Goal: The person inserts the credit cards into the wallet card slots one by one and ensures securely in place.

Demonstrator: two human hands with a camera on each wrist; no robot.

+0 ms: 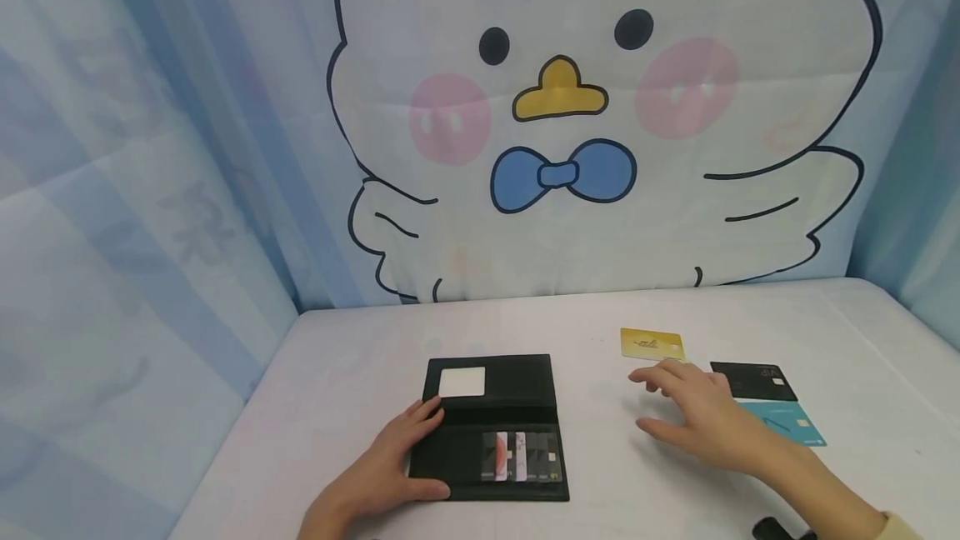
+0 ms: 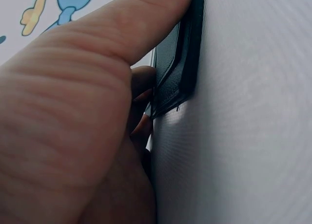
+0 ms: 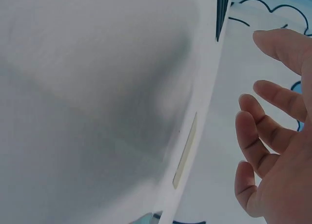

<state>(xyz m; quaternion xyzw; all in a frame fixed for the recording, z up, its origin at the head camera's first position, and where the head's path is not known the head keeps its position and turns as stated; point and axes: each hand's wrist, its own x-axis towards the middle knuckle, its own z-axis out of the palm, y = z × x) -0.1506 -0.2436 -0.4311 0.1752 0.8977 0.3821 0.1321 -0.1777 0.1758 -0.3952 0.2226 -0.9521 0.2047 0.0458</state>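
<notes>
A black card wallet (image 1: 487,463) lies unfolded on the table, with a white panel in its upper half and several cards in clear slots at the lower right. My left hand (image 1: 386,465) rests along the wallet's left side, fingers spread near the fold and thumb on the lower edge. The left wrist view shows that thumb (image 2: 141,24) stretched over the wallet's edge. To the right, my right hand (image 1: 701,415) hovers above the table with nothing between its loosely bent fingers. Just beyond its fingertips lies a gold card (image 1: 651,343).
Beside the right hand lie a black card (image 1: 753,382) and a blue card (image 1: 787,422), overlapping. A dark object (image 1: 772,528) shows at the bottom edge near the right forearm. Behind the white table (image 1: 360,340) hangs a curtain (image 1: 555,248) with a cartoon bird.
</notes>
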